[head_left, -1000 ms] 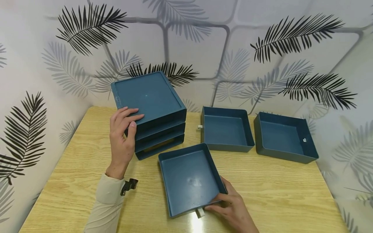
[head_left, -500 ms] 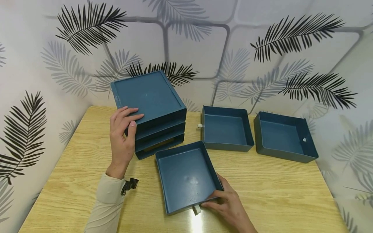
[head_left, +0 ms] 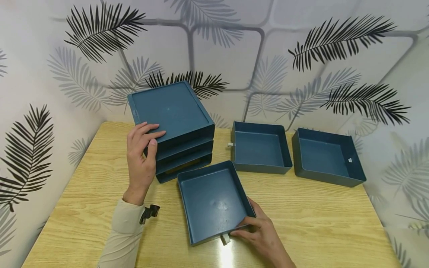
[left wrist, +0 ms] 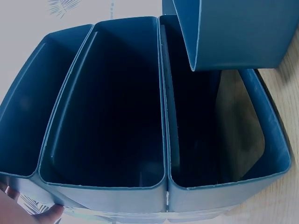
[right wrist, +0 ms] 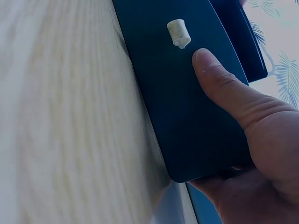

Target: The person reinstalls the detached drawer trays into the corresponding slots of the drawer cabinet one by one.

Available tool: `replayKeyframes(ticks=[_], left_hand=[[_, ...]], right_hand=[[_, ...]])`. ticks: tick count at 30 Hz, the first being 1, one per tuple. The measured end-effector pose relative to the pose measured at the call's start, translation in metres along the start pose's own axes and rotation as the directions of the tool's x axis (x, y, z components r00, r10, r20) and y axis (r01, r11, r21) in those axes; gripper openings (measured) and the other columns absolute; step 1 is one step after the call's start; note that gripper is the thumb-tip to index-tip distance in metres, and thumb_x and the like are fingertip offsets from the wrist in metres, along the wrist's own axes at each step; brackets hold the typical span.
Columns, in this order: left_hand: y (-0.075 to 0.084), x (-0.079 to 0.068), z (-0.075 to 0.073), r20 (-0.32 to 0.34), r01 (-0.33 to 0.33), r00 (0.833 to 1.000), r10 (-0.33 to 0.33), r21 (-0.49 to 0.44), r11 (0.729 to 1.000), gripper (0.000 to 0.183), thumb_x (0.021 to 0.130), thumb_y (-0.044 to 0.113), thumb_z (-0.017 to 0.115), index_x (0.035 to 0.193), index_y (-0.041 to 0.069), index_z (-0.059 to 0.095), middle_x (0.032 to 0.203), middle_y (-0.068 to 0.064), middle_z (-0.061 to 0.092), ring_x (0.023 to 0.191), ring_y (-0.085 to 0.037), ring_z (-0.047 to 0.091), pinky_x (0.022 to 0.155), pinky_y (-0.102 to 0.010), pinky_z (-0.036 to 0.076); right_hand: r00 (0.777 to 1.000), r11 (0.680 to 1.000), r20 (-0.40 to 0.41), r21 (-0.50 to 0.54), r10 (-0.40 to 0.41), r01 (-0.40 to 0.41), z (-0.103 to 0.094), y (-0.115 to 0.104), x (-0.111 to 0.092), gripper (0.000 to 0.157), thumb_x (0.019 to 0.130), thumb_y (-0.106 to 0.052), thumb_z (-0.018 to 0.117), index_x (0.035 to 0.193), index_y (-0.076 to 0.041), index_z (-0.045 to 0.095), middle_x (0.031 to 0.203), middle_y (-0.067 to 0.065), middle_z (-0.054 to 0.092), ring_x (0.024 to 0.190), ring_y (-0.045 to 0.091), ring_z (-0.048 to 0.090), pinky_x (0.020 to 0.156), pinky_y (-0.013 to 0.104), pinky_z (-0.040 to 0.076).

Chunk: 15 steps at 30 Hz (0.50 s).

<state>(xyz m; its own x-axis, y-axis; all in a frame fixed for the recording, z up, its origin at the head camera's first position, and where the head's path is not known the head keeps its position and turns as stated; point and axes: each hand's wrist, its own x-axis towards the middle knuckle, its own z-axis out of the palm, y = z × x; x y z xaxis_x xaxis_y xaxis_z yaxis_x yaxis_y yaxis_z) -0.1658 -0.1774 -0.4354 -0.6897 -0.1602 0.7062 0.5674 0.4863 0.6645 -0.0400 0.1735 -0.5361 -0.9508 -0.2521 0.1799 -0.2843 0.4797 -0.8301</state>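
A blue three-tier drawer cabinet (head_left: 171,111) stands at the left with its open slots (left wrist: 107,107) facing front. My left hand (head_left: 140,163) rests on its top front-left corner, fingers lying on the top. With thumb and fingers my right hand (head_left: 263,234) grips a blue drawer (head_left: 214,203) by its near right corner. In the right wrist view the thumb presses the drawer's front face (right wrist: 187,102) beside a small pale pull tab (right wrist: 179,33). The drawer's far left corner is in front of the bottom slot; the left wrist view shows it partly overlapping that slot.
Two more blue drawers stand at the back right: one drawer (head_left: 261,169) with its tab toward the cabinet, another drawer (head_left: 330,178) farther right. They lie on a wooden table (head_left: 301,223) against a leaf-patterned wall (head_left: 228,56).
My right hand has moved the drawer slightly away from me and to the left, nearer the cabinet. The left hand, cabinet and other drawers have stayed in place.
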Motion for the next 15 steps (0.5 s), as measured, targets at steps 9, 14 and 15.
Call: replayKeyframes(ticks=[9, 14, 15], left_hand=[[-0.0008, -0.0004, 0.0, 0.0, 0.0, 1.0, 0.0, -0.006, 1.0, 0.031, 0.105, 0.012, 0.051, 0.116, 0.01, 0.08, 0.136, -0.012, 0.068, 0.146, -0.025, 0.043, 0.127, -0.048, 0.026], [-0.0012, -0.0005, 0.0004, -0.001, -0.003, 1.0, 0.003, -0.008, 1.0, 0.031, 0.105, 0.013, 0.051, 0.117, 0.01, 0.08, 0.136, -0.012, 0.068, 0.146, -0.025, 0.043, 0.127, -0.048, 0.026], [-0.0012, -0.0004, 0.0005, -0.001, -0.004, 1.0, 0.004, -0.008, 1.0, 0.031, 0.105, 0.013, 0.051, 0.117, 0.01, 0.08, 0.136, -0.013, 0.067, 0.146, -0.025, 0.042, 0.127, -0.048, 0.026]], right_hand=[[1.0, 0.998, 0.013, 0.059, 0.003, -0.004, 0.0035, 0.0036, 0.0029, 0.021, 0.071, -0.019, 0.092, 0.072, -0.028, 0.073, 0.157, 0.021, 0.05, 0.139, 0.045, 0.052, 0.111, 0.014, 0.043], [1.0, 0.998, 0.009, 0.065, -0.002, 0.002, 0.0046, 0.0047, 0.0042, 0.021, 0.071, -0.02, 0.092, 0.072, -0.028, 0.073, 0.157, 0.02, 0.05, 0.14, 0.045, 0.051, 0.112, 0.012, 0.041], [1.0, 0.998, 0.008, 0.061, -0.004, 0.004, 0.0047, 0.0047, 0.0047, 0.021, 0.071, -0.02, 0.092, 0.072, -0.028, 0.073, 0.157, 0.02, 0.05, 0.14, 0.045, 0.051, 0.112, 0.013, 0.041]])
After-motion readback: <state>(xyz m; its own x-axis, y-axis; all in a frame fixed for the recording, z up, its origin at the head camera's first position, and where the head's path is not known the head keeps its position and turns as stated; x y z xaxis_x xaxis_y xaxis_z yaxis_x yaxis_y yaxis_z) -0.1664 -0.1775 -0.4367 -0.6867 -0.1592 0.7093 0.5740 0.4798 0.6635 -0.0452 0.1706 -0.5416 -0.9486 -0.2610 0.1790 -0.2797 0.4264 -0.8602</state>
